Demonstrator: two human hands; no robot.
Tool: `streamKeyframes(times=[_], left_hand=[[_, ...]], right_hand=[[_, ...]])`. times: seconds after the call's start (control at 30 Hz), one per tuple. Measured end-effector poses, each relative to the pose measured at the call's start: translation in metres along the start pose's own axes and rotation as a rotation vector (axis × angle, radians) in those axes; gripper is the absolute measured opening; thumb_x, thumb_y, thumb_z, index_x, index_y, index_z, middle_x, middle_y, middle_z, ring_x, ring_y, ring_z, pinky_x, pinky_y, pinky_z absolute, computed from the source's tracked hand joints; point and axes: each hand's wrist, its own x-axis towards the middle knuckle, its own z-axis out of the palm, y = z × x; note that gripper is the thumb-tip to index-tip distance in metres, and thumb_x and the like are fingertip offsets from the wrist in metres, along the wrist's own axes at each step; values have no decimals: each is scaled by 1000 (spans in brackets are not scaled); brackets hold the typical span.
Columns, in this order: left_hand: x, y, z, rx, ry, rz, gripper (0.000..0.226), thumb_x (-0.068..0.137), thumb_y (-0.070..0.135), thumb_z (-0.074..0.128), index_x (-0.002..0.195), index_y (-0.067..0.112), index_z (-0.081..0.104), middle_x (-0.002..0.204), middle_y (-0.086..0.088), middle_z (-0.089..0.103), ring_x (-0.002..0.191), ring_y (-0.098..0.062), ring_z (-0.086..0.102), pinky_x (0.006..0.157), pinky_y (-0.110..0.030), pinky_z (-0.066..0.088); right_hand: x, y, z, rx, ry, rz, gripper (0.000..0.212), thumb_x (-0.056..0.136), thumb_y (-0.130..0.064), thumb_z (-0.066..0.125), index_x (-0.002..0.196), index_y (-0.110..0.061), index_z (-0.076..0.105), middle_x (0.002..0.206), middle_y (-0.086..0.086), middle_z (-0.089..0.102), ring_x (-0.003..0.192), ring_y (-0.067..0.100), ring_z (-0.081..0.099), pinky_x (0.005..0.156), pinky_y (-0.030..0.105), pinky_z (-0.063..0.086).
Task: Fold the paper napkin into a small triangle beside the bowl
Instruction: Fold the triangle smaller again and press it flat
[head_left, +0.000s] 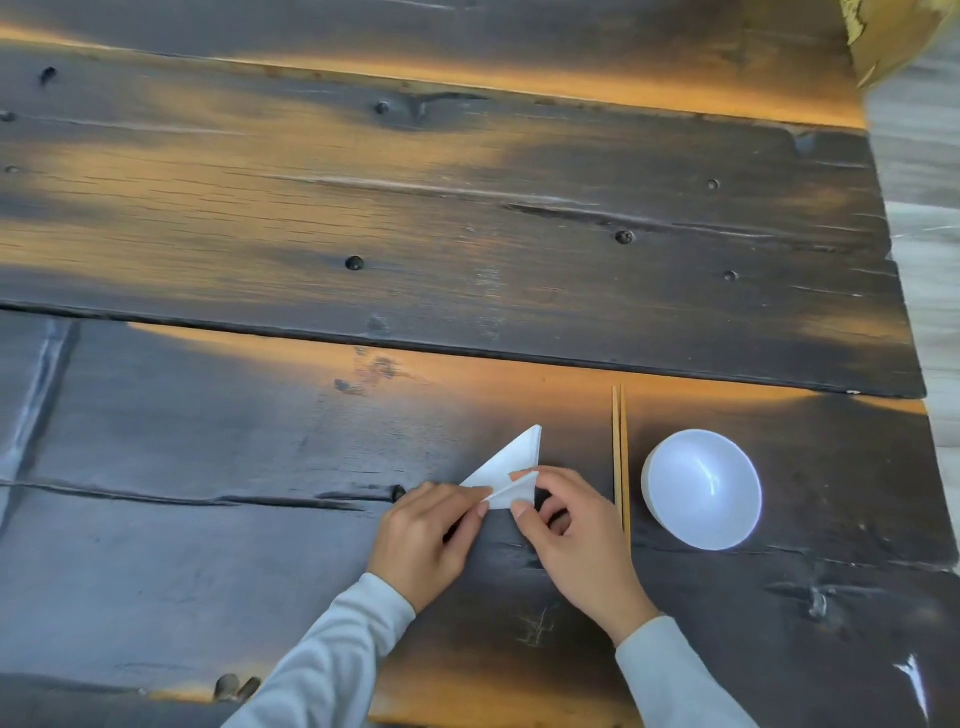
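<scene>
Your left hand and right hand have fingers pinching the napkin at its loose flap; tug unevenly and the thin paper tears or creases crooked.

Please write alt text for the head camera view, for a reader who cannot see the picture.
The left hand and the right hand pinch a white paper napkin, folded into a triangle, on a dark wooden table. To its right lie a pair of chopsticks, then a white bowl.
</scene>
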Motion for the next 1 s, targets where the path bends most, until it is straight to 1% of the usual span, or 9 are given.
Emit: streamKeyframes(times=[0.07, 0.13, 0.23, 0.33, 0.4, 0.53, 0.7, 0.83, 1.0], left_hand=[[2, 0, -1, 1, -8, -16, 15, 89, 21, 67, 102, 19, 76, 89, 8, 73, 74, -12, 62, 71, -27, 52], [5, 1, -3, -12, -15, -38, 17, 90, 25, 66, 103, 20, 76, 88, 8, 73, 73, -12, 63, 70, -26, 52], [8, 4, -4, -29, -20, -79, 20, 90, 30, 67, 103, 20, 77, 84, 8, 72, 70, -9, 60, 69, -21, 50], [12, 6, -7, -52, -21, -123, 17, 85, 24, 73, 100, 18, 77, 78, 9, 69, 65, 0, 50, 70, -10, 42], [14, 6, -9, -75, -40, -159, 14, 84, 23, 74, 98, 19, 77, 75, 11, 66, 60, 1, 44, 67, -7, 39], [19, 5, -12, -99, -63, -213, 9, 85, 20, 76, 93, 21, 76, 76, 13, 64, 54, -5, 45, 61, -14, 42], [22, 5, -12, -106, -46, -257, 7, 84, 15, 78, 83, 20, 74, 72, 11, 65, 54, -9, 48, 60, -15, 42], [24, 6, -12, -112, -33, -293, 8, 82, 14, 80, 83, 20, 75, 70, 11, 65, 53, -11, 50, 60, -20, 44], [24, 8, -13, -120, -36, -307, 10, 82, 12, 79, 81, 21, 74, 68, 11, 63, 54, -10, 54, 60, -12, 41]], right_hand=[[5, 3, 2, -31, -5, 18, 11, 91, -25, 70, 101, -31, 71, 84, -13, 67, 74, 14, 63, 64, 31, 54], [9, 6, 2, -44, -2, 37, 6, 92, -30, 68, 98, -29, 70, 79, -11, 68, 76, 11, 64, 63, 31, 54], [12, 9, 3, -31, -4, 46, 6, 94, -32, 66, 94, -37, 68, 90, -28, 68, 86, 1, 65, 66, 18, 56], [13, 7, 2, -30, 1, 51, 20, 95, -33, 65, 87, -51, 59, 92, -42, 63, 91, -5, 63, 67, 6, 51], [14, 6, 2, -17, 11, 61, 20, 97, -34, 63, 89, -53, 58, 93, -43, 63, 90, -5, 65, 67, 8, 53], [20, 2, 1, 31, 31, 64, 19, 99, -34, 60, 94, -53, 57, 93, -41, 65, 82, 0, 69, 66, 13, 56], [26, -2, -1, 30, 34, 66, 19, 100, -35, 59, 96, -53, 54, 90, -49, 60, 79, -4, 69, 61, 6, 51], [27, -3, -2, 42, 33, 64, 17, 97, -38, 63, 96, -53, 56, 89, -44, 64, 77, -3, 69, 62, 7, 51], [28, -2, -2, 40, 27, 77, 17, 93, -37, 67, 90, -52, 59, 86, -39, 67, 81, -3, 68, 63, 9, 53]])
